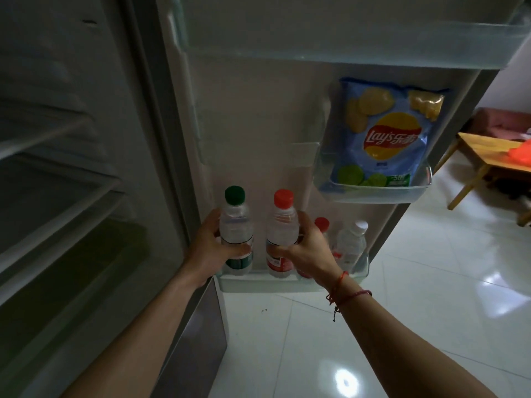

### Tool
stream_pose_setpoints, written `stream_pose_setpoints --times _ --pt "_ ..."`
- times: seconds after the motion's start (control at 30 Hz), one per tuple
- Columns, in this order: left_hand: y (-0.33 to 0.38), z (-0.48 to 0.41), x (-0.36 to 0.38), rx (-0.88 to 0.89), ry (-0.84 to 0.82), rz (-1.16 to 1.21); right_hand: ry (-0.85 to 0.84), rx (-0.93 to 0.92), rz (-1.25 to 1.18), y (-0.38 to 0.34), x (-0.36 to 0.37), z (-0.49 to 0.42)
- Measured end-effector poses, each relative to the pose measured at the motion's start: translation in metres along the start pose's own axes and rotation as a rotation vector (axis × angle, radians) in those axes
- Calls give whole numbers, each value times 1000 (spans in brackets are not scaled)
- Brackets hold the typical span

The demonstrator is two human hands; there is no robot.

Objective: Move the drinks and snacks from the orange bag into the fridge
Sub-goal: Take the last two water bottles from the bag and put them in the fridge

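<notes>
Left hand: I see my fingers wrapped around the green-capped bottle, upright at the left end of the bottom door shelf.
Right hand: my fingers are clamped on the red-capped bottle, upright just beside the green one.
Same shelf, right end: another red-capped bottle and a white-capped bottle.
Chip bag: upright in the small door bin above.
Orange bag: on the wooden table, well apart.

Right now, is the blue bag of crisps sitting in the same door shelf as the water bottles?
No, the blue bag of crisps stands in a higher clear door shelf, above the bottom door shelf holding the bottles.
</notes>
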State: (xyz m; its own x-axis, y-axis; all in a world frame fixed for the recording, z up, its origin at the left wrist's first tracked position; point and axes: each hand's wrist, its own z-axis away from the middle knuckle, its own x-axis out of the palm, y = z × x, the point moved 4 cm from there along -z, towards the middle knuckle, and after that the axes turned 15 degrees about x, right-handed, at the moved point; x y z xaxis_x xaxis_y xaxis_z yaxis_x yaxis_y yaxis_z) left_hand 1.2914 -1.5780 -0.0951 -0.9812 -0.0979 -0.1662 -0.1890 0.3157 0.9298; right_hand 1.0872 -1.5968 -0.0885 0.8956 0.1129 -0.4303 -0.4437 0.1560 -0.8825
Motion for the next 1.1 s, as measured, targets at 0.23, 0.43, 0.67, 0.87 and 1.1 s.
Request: stream_pose_setpoints --times 0.23,0.43,0.67,0.87,1.1 --pt "-35 -16 10 -31 -10 -22 14 49 44 21 20 -26" --pt "-69 -19 17 -59 -26 -74 1 117 77 38 29 -41" --pt "-95 -21 24 -109 -67 -100 38 119 111 56 39 -56" --pt "-113 -20 27 -125 -56 -105 74 133 106 72 44 -65" --pt "-128 -19 32 -144 -57 -120 89 146 115 82 47 -71"
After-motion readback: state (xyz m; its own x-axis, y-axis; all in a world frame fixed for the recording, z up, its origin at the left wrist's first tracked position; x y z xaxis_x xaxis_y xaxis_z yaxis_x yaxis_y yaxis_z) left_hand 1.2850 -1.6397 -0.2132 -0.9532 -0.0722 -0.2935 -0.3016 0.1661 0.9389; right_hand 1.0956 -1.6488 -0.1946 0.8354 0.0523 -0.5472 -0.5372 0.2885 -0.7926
